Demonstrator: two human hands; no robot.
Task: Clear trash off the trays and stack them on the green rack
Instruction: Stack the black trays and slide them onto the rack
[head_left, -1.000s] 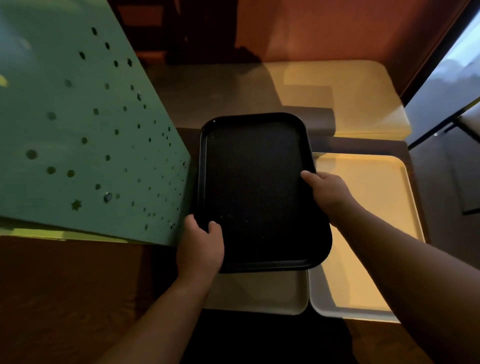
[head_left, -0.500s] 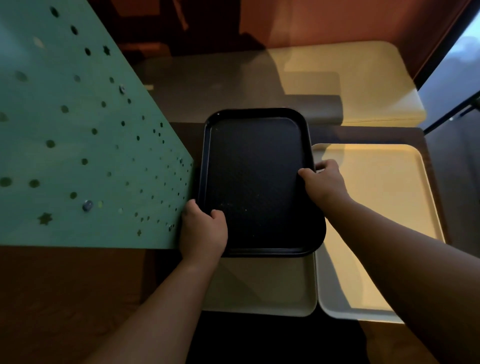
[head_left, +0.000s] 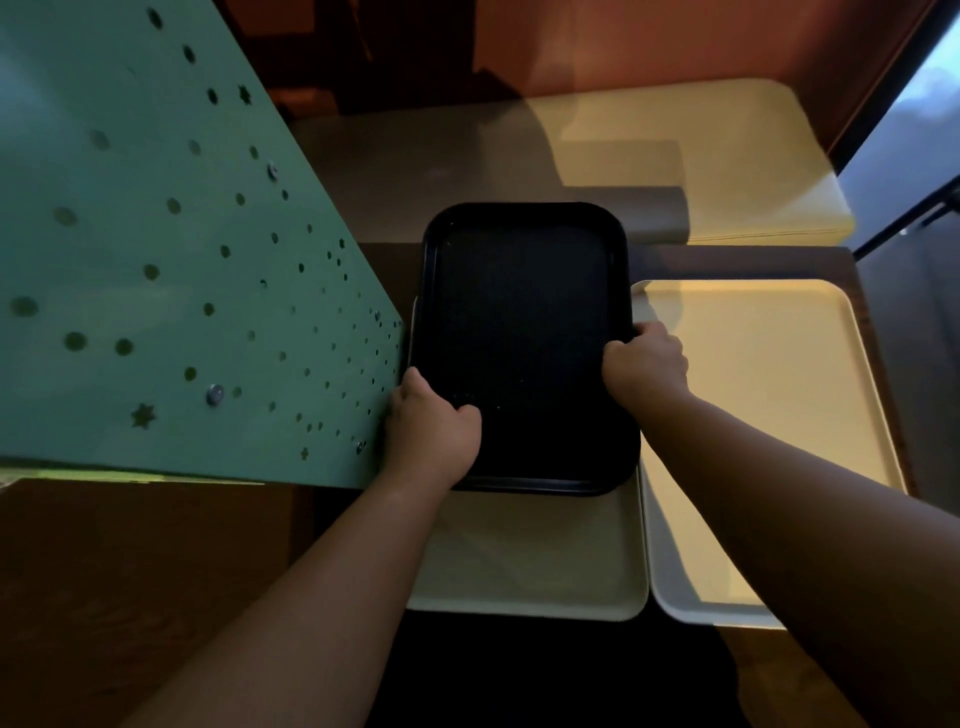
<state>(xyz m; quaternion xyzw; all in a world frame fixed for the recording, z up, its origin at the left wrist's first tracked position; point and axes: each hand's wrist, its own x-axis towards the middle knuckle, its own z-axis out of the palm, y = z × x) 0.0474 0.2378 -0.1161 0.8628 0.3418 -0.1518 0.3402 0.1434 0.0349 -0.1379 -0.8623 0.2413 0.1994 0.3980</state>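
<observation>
- Black tray (head_left: 524, 343) lies over a cream tray (head_left: 530, 566), held at both long edges: left hand (head_left: 431, 431) and right hand (head_left: 644, 364) each with grip curled round the rim.
- Second cream tray (head_left: 769, 395) sits just beside, on the dark bench (head_left: 878, 322).
- Green rack (head_left: 156, 260), a perforated panel, stands left; reddish wall (head_left: 675, 47) behind, in dim light.

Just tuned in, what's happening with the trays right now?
A person holds the black tray by its long sides, left hand near the green rack, right hand opposite. It sits over a cream tray, with another cream tray alongside. No trash shows on them, though the light is dim.
</observation>
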